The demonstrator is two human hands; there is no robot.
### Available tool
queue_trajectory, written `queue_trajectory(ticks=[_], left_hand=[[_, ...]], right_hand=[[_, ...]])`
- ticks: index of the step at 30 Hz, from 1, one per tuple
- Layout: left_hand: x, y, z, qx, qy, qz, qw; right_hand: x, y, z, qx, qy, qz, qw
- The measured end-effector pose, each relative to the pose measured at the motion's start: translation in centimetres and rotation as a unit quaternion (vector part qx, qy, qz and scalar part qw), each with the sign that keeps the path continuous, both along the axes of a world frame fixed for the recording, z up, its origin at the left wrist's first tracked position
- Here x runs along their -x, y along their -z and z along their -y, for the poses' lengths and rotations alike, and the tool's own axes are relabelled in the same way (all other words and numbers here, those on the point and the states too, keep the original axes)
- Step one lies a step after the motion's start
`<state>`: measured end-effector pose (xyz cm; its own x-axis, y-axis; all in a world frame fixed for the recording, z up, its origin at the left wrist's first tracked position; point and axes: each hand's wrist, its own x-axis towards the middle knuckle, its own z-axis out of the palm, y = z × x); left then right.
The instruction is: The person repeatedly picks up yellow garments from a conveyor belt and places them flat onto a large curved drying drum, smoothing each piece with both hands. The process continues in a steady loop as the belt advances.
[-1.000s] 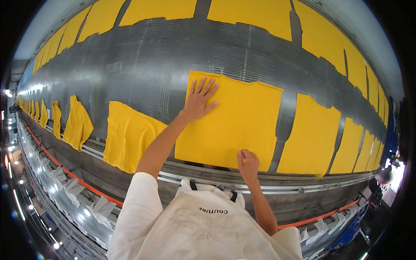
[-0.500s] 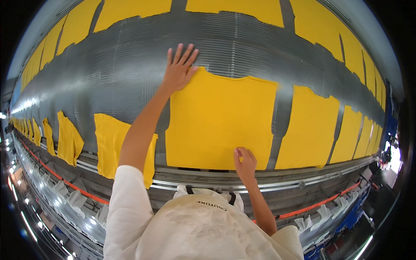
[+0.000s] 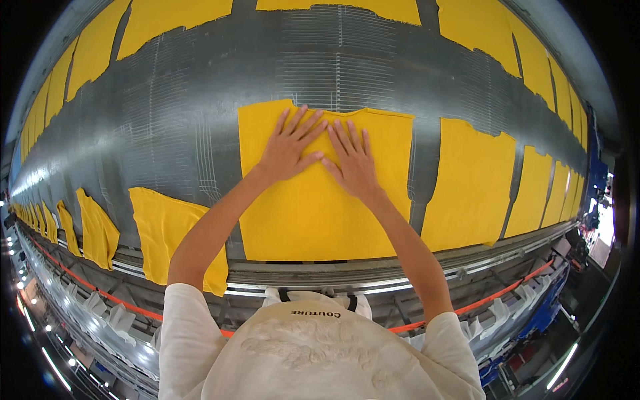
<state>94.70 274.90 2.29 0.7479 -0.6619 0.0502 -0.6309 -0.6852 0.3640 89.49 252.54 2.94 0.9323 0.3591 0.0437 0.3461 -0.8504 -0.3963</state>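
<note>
Before me a yellow fabric panel [image 3: 320,220] lies spread on a long grey table [image 3: 180,120]. Its far edge has a shallow neckline-like dip between two corners. My left hand [image 3: 290,147] rests palm down near that far edge, fingers spread. Beside it my right hand [image 3: 352,160] also presses flat on the cloth, fingers stretched out. The two hands nearly touch at the thumbs. Neither holds anything. Left of the panel, a loose yellow cloth piece [image 3: 157,230] hangs over the table's near edge, partly hidden by my left forearm.
Flat yellow panels [image 3: 470,187] continue to the right, and another row [image 3: 173,20] runs along the far side. More loose yellow pieces [image 3: 97,230] drape over the near edge at left. White guide lines mark the table. A metal rail [image 3: 307,277] and an orange bar [image 3: 127,303] run along my side.
My right hand has moved from the panel's near edge up to its far edge. My left hand has come from the far left corner onto the cloth, beside the right.
</note>
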Motion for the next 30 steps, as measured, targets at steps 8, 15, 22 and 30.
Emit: queue_trajectory(ticks=[8,15,22,30], left_hand=[[-3.5,0.4,1.0,-0.023,-0.027,0.033,0.999],[-3.3,0.6,1.8,-0.017,-0.092,0.037,0.995],[-3.1,0.7,2.1,-0.017,-0.11,0.042,0.993],[-2.9,1.0,2.4,-0.028,-0.126,0.05,0.99]], right_hand=[[-3.4,1.0,-0.7,0.013,0.052,0.029,0.998],[-3.5,1.6,-1.3,0.013,0.141,0.04,0.989],[-4.5,2.0,0.7,0.026,0.147,0.079,0.986],[-8.1,1.0,2.1,-0.069,0.101,0.112,0.986]])
